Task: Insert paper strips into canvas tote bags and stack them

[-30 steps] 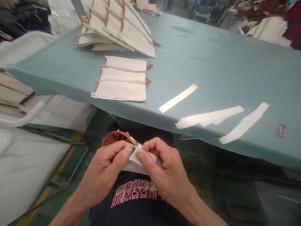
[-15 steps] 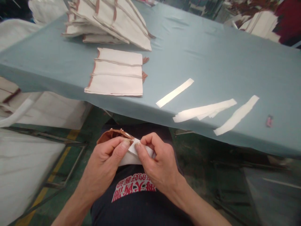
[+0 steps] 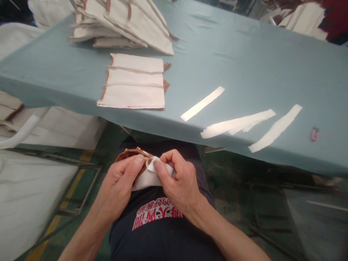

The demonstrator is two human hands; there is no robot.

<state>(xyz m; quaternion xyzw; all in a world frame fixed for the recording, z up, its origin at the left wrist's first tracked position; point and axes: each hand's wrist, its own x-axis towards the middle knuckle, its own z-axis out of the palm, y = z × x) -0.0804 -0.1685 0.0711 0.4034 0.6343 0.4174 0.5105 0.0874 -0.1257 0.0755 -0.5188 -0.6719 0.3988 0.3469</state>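
Note:
Above my lap, my left hand (image 3: pixel 124 177) pinches the brown edge of a white and brown fabric piece (image 3: pixel 146 180) between thumb and fingers. Close beside it, my right hand (image 3: pixel 178 177) grips a white strip (image 3: pixel 152 165) whose end sticks out past the thumb and meets the brown edge. The fabric's pale side hangs below both hands, and its brown side curls up behind the left fingers. Part of the strip is hidden inside my right hand. A dark apron (image 3: pixel 163 239) with red and white lettering lies under the hands.
On the blue-green table (image 3: pixel 244 65) lie a white fabric piece with brown edges (image 3: pixel 136 80), a stack of similar pieces (image 3: pixel 122 25), a single white strip (image 3: pixel 202 104), overlapping strips (image 3: pixel 236 124), another strip (image 3: pixel 276 128) and a small pink object (image 3: pixel 314 134). Metal frames stand below.
My left hand has shifted slightly left along the brown edge, opening a small gap between the thumbs. The strip's end in my right hand is now tilted up against the edge.

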